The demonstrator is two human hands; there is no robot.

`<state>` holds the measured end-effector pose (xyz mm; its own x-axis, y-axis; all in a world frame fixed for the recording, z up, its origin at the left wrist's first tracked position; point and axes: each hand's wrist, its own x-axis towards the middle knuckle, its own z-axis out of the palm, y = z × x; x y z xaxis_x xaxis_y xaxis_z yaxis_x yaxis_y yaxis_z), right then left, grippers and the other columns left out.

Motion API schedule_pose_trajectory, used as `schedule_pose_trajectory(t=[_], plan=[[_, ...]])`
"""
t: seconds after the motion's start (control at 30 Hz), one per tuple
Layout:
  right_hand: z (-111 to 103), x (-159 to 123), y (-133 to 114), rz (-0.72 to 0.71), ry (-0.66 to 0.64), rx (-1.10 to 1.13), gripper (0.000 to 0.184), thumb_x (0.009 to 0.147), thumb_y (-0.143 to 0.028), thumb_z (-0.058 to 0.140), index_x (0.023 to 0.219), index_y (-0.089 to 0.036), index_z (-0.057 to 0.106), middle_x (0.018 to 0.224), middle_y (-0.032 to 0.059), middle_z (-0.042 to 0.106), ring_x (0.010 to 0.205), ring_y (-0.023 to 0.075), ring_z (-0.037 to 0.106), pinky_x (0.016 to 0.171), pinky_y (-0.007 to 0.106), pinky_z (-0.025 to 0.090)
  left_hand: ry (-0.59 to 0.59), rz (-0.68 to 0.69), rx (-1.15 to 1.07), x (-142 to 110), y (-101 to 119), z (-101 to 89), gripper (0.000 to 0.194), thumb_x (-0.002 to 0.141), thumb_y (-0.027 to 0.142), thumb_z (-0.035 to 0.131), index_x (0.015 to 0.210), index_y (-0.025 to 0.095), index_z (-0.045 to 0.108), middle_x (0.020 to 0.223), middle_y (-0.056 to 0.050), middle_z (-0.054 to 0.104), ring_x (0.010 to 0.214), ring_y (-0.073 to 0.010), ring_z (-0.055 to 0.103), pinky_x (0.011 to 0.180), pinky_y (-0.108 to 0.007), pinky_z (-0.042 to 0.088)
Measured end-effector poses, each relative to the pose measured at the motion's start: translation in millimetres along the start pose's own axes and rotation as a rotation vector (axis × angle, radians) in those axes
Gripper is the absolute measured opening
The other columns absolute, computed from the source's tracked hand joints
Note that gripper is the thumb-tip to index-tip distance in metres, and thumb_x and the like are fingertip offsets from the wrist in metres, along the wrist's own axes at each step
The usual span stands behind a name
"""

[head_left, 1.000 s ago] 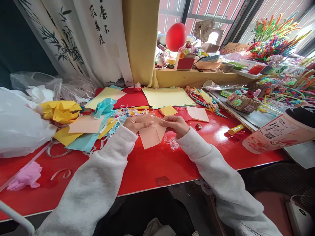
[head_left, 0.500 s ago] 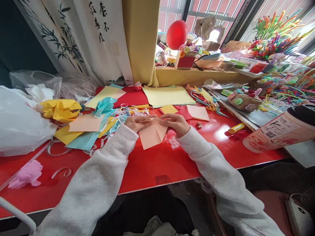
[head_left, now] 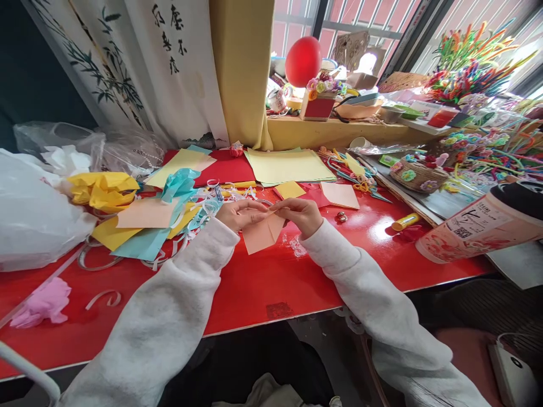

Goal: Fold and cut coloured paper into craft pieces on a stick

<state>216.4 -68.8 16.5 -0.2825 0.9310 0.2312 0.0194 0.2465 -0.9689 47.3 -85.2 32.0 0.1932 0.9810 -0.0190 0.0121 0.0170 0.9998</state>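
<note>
A creased sheet of peach paper [head_left: 261,234] hangs from the fingertips of both hands, a little above the red table [head_left: 271,291]. My left hand [head_left: 241,215] pinches its upper edge from the left. My right hand [head_left: 302,215] pinches the upper right part with thumb and forefinger, and the fingertips of the two hands meet there. Fingers hide the top of the sheet. Behind the hands lie a small yellow square of paper [head_left: 290,190] and a stack of peach squares [head_left: 340,195].
Paper scraps and a crumpled yellow paper [head_left: 104,189] lie left, beside a white plastic bag [head_left: 40,217]. To the right stand a tilted drink cup [head_left: 470,232], a yellow glue stick [head_left: 405,221] and scissors [head_left: 380,196]. Large yellow sheets [head_left: 288,164] lie at the back.
My hands have come closer together, so the fingertips now meet at the top of the peach paper. The sheet has turned slightly and less of it shows.
</note>
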Motion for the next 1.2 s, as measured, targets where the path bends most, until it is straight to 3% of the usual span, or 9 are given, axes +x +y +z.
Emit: schedule_pose_trajectory(t=[0.2,0.37,0.57,0.7,0.8,0.97,1.1,1.2], plan=[[-1.1,-0.1,-4.6,0.124,-0.131,0.069,0.026,0.061,-0.033,0.061,0.081,-0.017,0.063,0.072,0.001,0.06,0.061,0.0094,0.054,0.055,0.024,0.049,0.046,0.043,0.091,6.3,-6.8,-4.1,0.029,0.049,0.032,0.07,0.072,0.016,0.061,0.073,-0.003,0.063,0.068,-0.0142,0.057,0.062,-0.025,0.045],[-1.0,0.7,-4.4,0.212,-0.149,0.144,0.039,0.059,-0.038,0.063,0.091,-0.016,0.059,0.066,0.0002,0.059,0.059,0.0112,0.057,0.055,0.027,0.052,0.019,0.103,0.203,6.4,-4.0,-10.0,0.03,0.051,0.035,0.069,0.074,0.016,0.062,0.079,-0.004,0.063,0.077,-0.0165,0.057,0.065,-0.025,0.045],[-5.0,2.0,-1.9,0.32,-0.174,0.246,0.042,0.06,-0.038,0.064,0.095,-0.016,0.056,0.07,0.0018,0.061,0.065,0.0116,0.06,0.064,0.027,0.052,0.032,0.115,0.052,4.2,-7.3,-8.3,0.033,0.056,0.036,0.066,0.082,0.017,0.06,0.082,-0.004,0.063,0.077,-0.0158,0.058,0.065,-0.025,0.045],[-7.3,4.0,1.9,0.291,-0.143,0.246,0.035,0.054,-0.03,0.068,0.084,-0.015,0.057,0.069,0.001,0.062,0.067,0.012,0.06,0.065,0.028,0.051,-0.026,0.061,0.039,6.3,-9.1,-8.6,0.039,0.057,0.034,0.065,0.092,0.019,0.06,0.085,-0.004,0.063,0.079,-0.0153,0.057,0.068,-0.026,0.045],[-6.5,5.5,3.3,0.242,-0.069,0.179,0.033,0.053,-0.031,0.068,0.079,-0.015,0.056,0.068,0.0011,0.062,0.064,0.0117,0.058,0.058,0.025,0.049,-0.073,0.069,0.101,10.3,-12.2,-9.6,0.036,0.053,0.032,0.068,0.085,0.017,0.063,0.082,-0.005,0.063,0.079,-0.0155,0.057,0.072,-0.027,0.045],[-3.8,5.6,3.6,0.167,-0.026,0.078,0.027,0.054,-0.034,0.066,0.07,-0.015,0.055,0.059,-0.0012,0.057,0.054,0.0081,0.052,0.05,0.021,0.043,-0.095,0.047,0.077,11.2,-17.8,-5.9,0.037,0.052,0.034,0.068,0.084,0.017,0.058,0.071,-0.002,0.061,0.064,-0.0122,0.057,0.058,-0.024,0.045],[-3.3,4.4,4.7,0.154,-0.029,0.041,0.026,0.058,-0.037,0.062,0.067,-0.014,0.057,0.056,-0.0023,0.053,0.051,0.0068,0.048,0.047,0.02,0.041,-0.204,0.094,0.107,7.4,-18.3,-3.7,0.046,0.058,0.033,0.065,0.101,0.019,0.054,0.084,-0.005,0.062,0.08,-0.015,0.057,0.071,-0.026,0.046],[-3.8,3.9,4.6,0.196,-0.005,0.067,0.026,0.058,-0.037,0.063,0.067,-0.013,0.058,0.059,-0.0013,0.054,0.054,0.0083,0.052,0.052,0.022,0.045,-0.18,0.121,0.148,6.9,-19.3,-3.5,0.046,0.061,0.035,0.063,0.103,0.018,0.056,0.094,-0.006,0.061,0.091,-0.0171,0.055,0.079,-0.028,0.044]])
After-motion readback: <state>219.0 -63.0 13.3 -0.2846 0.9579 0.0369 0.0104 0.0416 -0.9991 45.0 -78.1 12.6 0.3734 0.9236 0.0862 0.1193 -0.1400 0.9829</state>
